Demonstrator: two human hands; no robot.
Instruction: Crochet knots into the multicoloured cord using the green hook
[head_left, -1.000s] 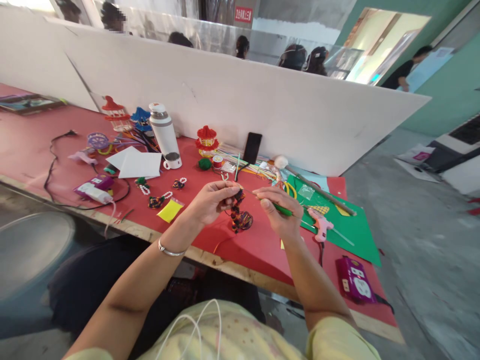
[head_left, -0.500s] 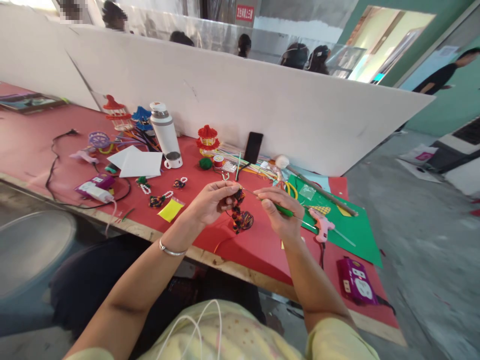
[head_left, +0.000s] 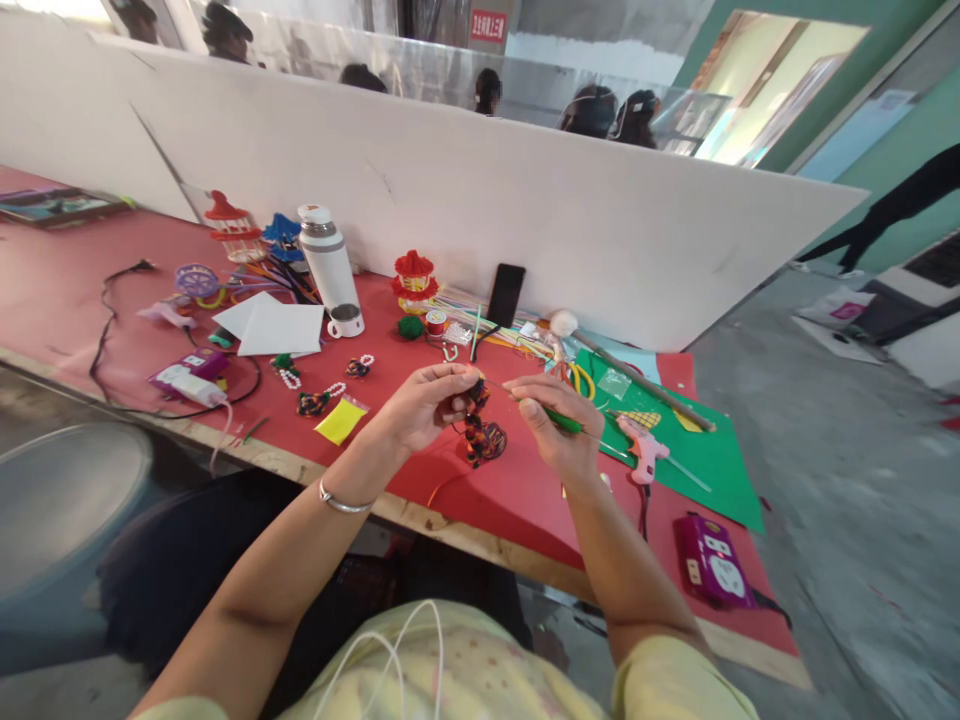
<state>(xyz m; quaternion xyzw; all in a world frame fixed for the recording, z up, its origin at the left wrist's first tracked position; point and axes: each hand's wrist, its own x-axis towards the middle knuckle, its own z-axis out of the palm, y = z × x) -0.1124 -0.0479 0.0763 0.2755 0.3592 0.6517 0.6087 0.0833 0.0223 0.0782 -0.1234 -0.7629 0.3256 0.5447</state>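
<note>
My left hand (head_left: 439,402) pinches a small dark piece of multicoloured yarn work (head_left: 475,395), black with orange and red, which hangs below the fingers. Under it, a loose bundle of the same yarn (head_left: 491,441) lies at the red tabletop. In my right hand (head_left: 562,420) is a thin metal crochet hook with a green handle (head_left: 562,419), its tip pointing left at the yarn work. Whether the tip is inside a loop is too small to tell. Several small yarn pieces with white bead loops, such as one (head_left: 319,400), lie left of my left hand.
A pink glue gun (head_left: 643,448) rests on a green sheet (head_left: 720,470) at the right, near a purple power strip (head_left: 712,562). Behind the hands stand a phone (head_left: 507,295), a red-and-yellow lantern (head_left: 414,280) and a white flask (head_left: 328,262). Yellow-handled scissors (head_left: 581,382) lie close to my right hand.
Both hands stay nearly in place, the crochet hook shifting very slightly left. In the background at right, a walking person has moved so that only legs show.
</note>
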